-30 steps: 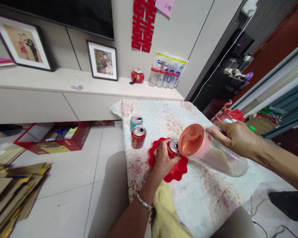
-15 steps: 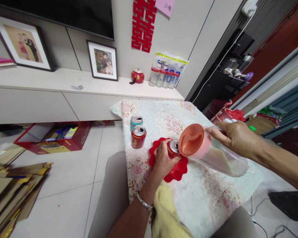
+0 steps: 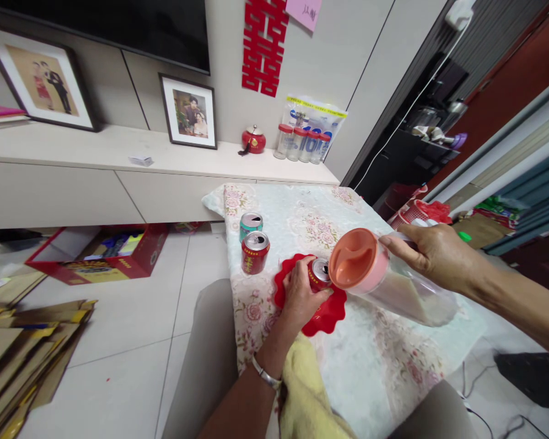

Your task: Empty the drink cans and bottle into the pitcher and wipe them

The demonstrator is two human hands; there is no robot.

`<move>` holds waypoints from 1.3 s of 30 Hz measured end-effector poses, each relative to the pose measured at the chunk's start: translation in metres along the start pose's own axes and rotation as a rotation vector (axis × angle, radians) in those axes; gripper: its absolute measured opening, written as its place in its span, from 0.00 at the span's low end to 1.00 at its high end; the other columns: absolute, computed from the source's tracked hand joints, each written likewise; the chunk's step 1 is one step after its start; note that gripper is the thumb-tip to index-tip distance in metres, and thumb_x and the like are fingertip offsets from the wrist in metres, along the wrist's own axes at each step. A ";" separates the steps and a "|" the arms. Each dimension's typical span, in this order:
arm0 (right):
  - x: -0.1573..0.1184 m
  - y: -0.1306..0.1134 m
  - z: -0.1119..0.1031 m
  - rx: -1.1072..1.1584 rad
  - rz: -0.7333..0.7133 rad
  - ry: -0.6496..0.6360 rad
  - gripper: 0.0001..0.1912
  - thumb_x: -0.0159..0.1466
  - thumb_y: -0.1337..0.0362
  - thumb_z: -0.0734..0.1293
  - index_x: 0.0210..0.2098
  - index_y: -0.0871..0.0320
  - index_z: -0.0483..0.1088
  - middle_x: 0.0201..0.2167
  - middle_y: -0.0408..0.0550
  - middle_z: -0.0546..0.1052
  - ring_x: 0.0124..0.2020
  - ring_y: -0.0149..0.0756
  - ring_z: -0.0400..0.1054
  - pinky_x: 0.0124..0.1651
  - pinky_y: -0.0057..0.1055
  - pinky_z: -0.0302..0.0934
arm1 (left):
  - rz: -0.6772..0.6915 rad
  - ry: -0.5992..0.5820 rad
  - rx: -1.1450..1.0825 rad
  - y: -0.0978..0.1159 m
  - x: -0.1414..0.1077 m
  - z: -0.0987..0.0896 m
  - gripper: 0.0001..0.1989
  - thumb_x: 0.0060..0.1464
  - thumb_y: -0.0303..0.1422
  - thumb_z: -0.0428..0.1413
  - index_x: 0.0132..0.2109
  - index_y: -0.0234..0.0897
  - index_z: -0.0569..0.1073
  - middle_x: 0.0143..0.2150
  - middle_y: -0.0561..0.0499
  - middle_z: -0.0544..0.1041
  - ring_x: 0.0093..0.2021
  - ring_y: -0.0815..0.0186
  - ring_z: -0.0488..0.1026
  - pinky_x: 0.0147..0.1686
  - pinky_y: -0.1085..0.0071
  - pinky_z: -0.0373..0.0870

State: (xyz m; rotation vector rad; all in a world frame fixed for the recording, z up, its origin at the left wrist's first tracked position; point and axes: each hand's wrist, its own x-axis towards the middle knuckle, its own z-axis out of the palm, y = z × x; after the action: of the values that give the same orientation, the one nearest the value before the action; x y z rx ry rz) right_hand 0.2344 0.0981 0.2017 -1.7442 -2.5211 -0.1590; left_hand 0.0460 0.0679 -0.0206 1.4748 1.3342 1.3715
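My left hand (image 3: 301,294) is wrapped round a red can (image 3: 319,274) that stands on a red scalloped tray (image 3: 333,314). In my right hand (image 3: 432,253) is the handle of a clear plastic pitcher (image 3: 409,299) with an orange lid (image 3: 354,258). The pitcher is tilted to the left, its lid right beside the can's top. Whether liquid is flowing cannot be made out. To the left of the tray stand a second red can (image 3: 255,255) and a teal can (image 3: 251,224), both with opened tops.
A flowered cloth covers the table (image 3: 370,356). A yellow towel (image 3: 308,390) hangs at its near edge. Behind, a white cabinet (image 3: 165,161) bears framed photos, a red pot (image 3: 254,141) and several jars. On the floor at left are a red box (image 3: 132,268) and flattened cardboard (image 3: 22,360).
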 end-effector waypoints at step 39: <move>0.001 -0.005 -0.002 0.008 -0.027 -0.003 0.34 0.65 0.30 0.48 0.22 0.51 0.57 0.13 0.38 0.57 0.16 0.32 0.53 0.24 0.33 0.48 | 0.011 -0.001 -0.007 0.002 0.000 -0.001 0.35 0.44 0.32 0.69 0.57 0.47 0.63 0.58 0.47 0.75 0.60 0.52 0.73 0.59 0.48 0.68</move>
State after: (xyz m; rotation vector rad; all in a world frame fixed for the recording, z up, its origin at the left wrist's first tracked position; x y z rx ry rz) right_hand 0.2294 0.0969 0.2032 -1.7090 -2.5450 -0.1481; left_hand 0.0454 0.0671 -0.0181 1.4797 1.3208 1.3809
